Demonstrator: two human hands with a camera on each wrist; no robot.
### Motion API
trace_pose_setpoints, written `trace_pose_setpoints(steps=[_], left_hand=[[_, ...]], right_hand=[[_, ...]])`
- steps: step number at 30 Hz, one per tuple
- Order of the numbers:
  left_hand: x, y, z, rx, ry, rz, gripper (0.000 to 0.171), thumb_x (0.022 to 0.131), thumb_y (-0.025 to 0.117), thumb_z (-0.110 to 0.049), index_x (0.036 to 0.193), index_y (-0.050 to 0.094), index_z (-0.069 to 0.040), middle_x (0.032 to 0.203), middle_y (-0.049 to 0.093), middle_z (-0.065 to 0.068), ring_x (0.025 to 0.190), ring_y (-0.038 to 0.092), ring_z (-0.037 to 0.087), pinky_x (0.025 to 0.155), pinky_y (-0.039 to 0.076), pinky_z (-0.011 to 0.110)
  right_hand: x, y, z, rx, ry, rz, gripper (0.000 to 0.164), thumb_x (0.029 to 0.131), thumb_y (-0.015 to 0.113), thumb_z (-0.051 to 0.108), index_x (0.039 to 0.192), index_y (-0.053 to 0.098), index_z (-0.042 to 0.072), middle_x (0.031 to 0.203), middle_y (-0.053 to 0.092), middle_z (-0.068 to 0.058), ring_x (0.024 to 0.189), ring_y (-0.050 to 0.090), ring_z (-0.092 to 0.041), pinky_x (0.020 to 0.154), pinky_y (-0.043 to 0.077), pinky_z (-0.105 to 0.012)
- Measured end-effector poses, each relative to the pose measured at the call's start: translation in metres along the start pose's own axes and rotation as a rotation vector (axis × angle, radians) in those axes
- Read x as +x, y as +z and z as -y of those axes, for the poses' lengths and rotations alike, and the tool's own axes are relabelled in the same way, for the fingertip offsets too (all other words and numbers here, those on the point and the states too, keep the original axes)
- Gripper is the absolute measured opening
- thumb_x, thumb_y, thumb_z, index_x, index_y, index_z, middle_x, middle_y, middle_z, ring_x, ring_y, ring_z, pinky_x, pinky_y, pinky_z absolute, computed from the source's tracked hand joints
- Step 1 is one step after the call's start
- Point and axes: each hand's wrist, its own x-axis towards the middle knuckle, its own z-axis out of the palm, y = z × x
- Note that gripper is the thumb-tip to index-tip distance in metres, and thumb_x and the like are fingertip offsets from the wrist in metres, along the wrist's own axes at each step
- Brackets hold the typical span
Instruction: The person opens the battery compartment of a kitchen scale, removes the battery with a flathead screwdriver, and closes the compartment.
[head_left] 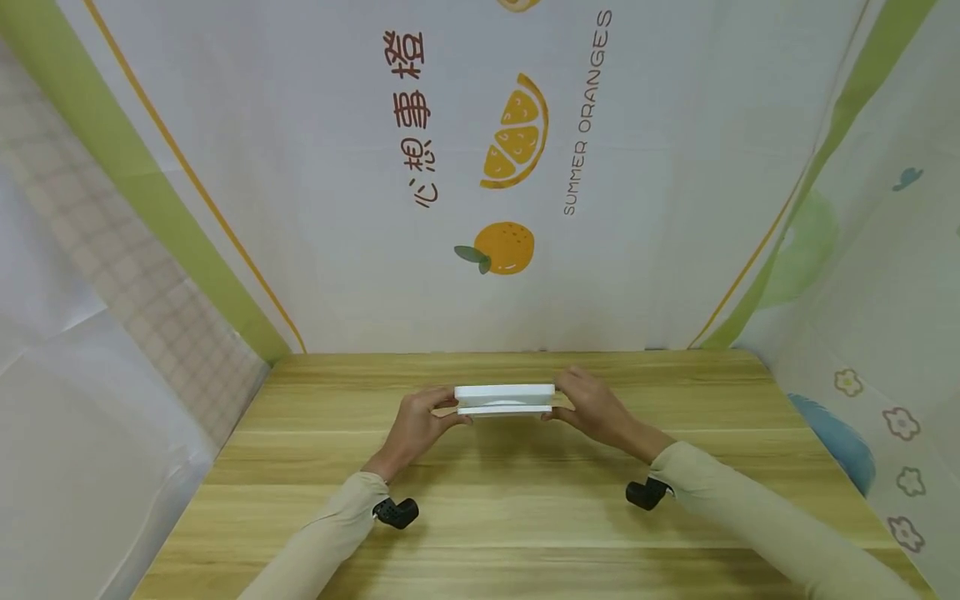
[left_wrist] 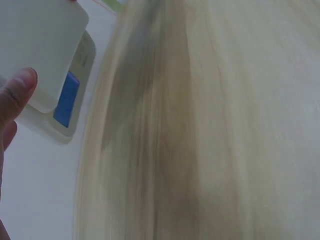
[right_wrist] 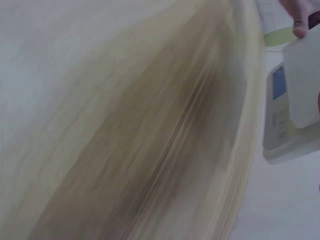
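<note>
A white kitchen scale (head_left: 505, 393) is held up over the wooden table, its thin side toward the head camera. My left hand (head_left: 416, 425) grips its left end, thumb on the near face and fingers behind. At the other end my right hand (head_left: 596, 408) grips it the same way. The left wrist view shows the flat square weighing plate (left_wrist: 42, 45), the left thumb (left_wrist: 20, 90) pressed on it, and a blue display (left_wrist: 66, 102). In the right wrist view the plate (right_wrist: 302, 80) and display (right_wrist: 279, 82) appear again; most of the right hand is out of frame.
The wooden table (head_left: 510, 517) spreads under both arms. Behind it hangs a white cloth (head_left: 360, 275) printed with oranges, with more patterned cloth (head_left: 892, 350) along the sides. A black wrist device (head_left: 397, 512) sits on the left sleeve, another (head_left: 647, 493) on the right.
</note>
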Motion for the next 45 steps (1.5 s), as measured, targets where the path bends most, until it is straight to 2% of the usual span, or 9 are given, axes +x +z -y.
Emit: trace_pose_setpoints(steps=[6,10,13,16,19,21,25,36,45], left_hand=[[0.0,-0.005,0.005,0.235,0.275,0.011,0.051,0.066,0.093,0.0,0.114,0.075,-0.002,0.104,0.078,0.01,0.091,0.075,0.022,0.081,0.064,0.028],[0.002,-0.008,0.005,0.329,0.403,0.038,0.05,0.066,0.093,-0.004,0.112,0.074,-0.001,0.103,0.077,0.01,0.092,0.074,0.023,0.082,0.064,0.029],[0.003,-0.009,0.009,0.367,0.487,0.058,0.047,0.069,0.091,-0.005,0.112,0.072,0.002,0.102,0.077,0.012,0.091,0.074,0.024,0.083,0.064,0.03],[0.004,-0.009,0.013,0.437,0.587,0.066,0.023,0.094,0.074,-0.014,0.11,0.072,0.003,0.101,0.077,0.011,0.09,0.073,0.022,0.083,0.064,0.028],[0.005,-0.008,0.015,0.576,0.708,0.062,0.037,0.111,0.043,-0.019,0.108,0.073,0.001,0.101,0.077,0.009,0.088,0.072,0.019,0.078,0.064,0.025],[0.005,-0.006,0.015,0.678,0.786,0.056,0.045,0.113,0.032,-0.014,0.106,0.074,-0.001,0.1,0.077,0.008,0.087,0.072,0.016,0.074,0.064,0.022],[0.006,-0.005,0.016,0.814,0.898,0.038,0.048,0.111,0.028,0.002,0.102,0.075,-0.004,0.098,0.077,0.005,0.084,0.07,0.013,0.068,0.062,0.018],[0.006,0.001,0.016,0.99,0.993,0.048,0.046,0.107,0.029,0.012,0.096,0.069,-0.007,0.092,0.077,0.004,0.078,0.07,0.01,0.064,0.061,0.016],[0.005,0.006,0.016,0.982,0.979,0.093,0.05,0.106,0.026,0.012,0.091,0.068,-0.01,0.088,0.074,0.002,0.073,0.067,0.009,0.055,0.058,0.014]], right_hand=[[-0.001,0.001,-0.006,-0.135,-0.226,-0.015,0.054,0.062,0.099,0.011,0.104,0.067,0.001,0.094,0.068,-0.007,0.084,0.061,-0.019,0.065,0.058,-0.026],[-0.001,-0.001,-0.008,-0.214,-0.323,0.003,0.05,0.066,0.098,0.017,0.102,0.067,0.002,0.096,0.071,-0.006,0.085,0.062,-0.018,0.07,0.058,-0.023],[-0.001,-0.002,-0.01,-0.272,-0.376,0.026,0.039,0.079,0.09,0.023,0.102,0.066,0.003,0.099,0.072,-0.005,0.087,0.064,-0.017,0.073,0.059,-0.022],[-0.001,0.0,-0.012,-0.306,-0.435,0.027,0.022,0.1,0.068,0.025,0.103,0.065,0.003,0.1,0.073,-0.005,0.088,0.065,-0.017,0.075,0.06,-0.023],[-0.001,0.002,-0.015,-0.35,-0.511,0.008,0.032,0.112,0.043,0.021,0.102,0.067,0.002,0.099,0.074,-0.005,0.086,0.068,-0.017,0.075,0.062,-0.024],[-0.002,0.003,-0.016,-0.39,-0.563,-0.006,0.034,0.113,0.04,0.015,0.099,0.069,0.003,0.096,0.075,-0.005,0.085,0.069,-0.017,0.076,0.063,-0.025],[-0.002,0.005,-0.015,-0.466,-0.663,-0.026,0.034,0.111,0.041,0.006,0.094,0.071,0.007,0.091,0.077,-0.003,0.083,0.071,-0.014,0.072,0.063,-0.024],[-0.002,0.013,-0.022,-0.527,-0.788,-0.082,0.044,0.107,0.038,-0.008,0.085,0.071,0.011,0.084,0.074,0.0,0.077,0.07,-0.011,0.063,0.06,-0.021],[-0.002,0.018,-0.021,-0.51,-0.834,-0.047,0.045,0.108,0.035,-0.005,0.082,0.068,0.013,0.081,0.072,0.002,0.075,0.067,-0.01,0.056,0.053,-0.018]])
